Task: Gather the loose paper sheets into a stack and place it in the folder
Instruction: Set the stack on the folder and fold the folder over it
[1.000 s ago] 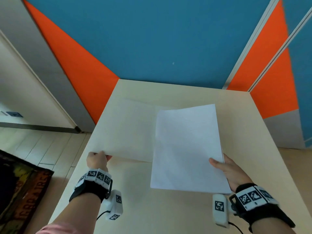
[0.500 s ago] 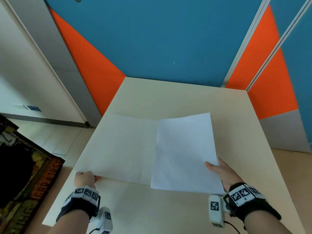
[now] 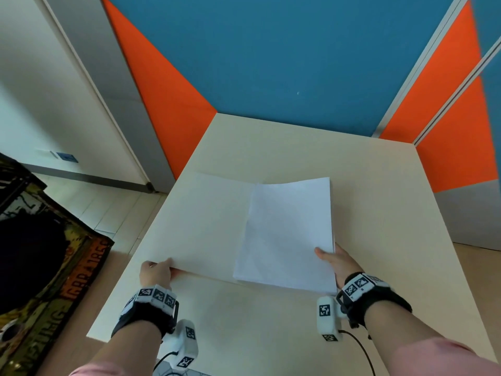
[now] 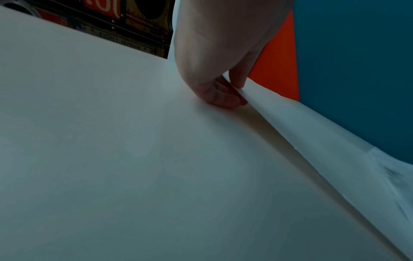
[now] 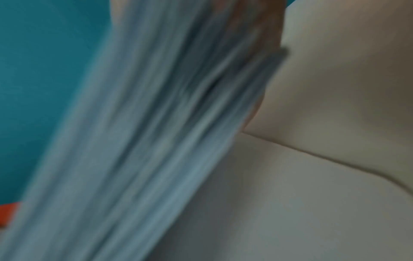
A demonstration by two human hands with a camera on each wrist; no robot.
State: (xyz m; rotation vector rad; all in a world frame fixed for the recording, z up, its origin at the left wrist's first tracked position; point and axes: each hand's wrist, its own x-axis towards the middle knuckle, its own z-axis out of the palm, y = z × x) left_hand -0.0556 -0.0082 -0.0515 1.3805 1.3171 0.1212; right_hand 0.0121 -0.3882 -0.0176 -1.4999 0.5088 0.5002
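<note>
The cream folder flap (image 3: 200,221) lies spread to the left on the table, its near edge raised a little. My left hand (image 3: 157,270) pinches that near-left edge, seen close in the left wrist view as left hand (image 4: 223,91) on the flap edge (image 4: 312,137). A thick stack of white paper (image 3: 287,234) sits to the right, its left side over the flap. My right hand (image 3: 333,259) grips the stack's near right edge, thumb on top. The right wrist view shows only the blurred sheet edges (image 5: 156,123).
The pale table (image 3: 271,321) ends close on the left, with tiled floor and a dark printed box (image 3: 40,253) beyond it. Blue and orange partition walls (image 3: 271,63) close off the far and right sides.
Both hands keep their holds. The view has swung left, and the flap and stack now sit slightly nearer the table's front edge.
</note>
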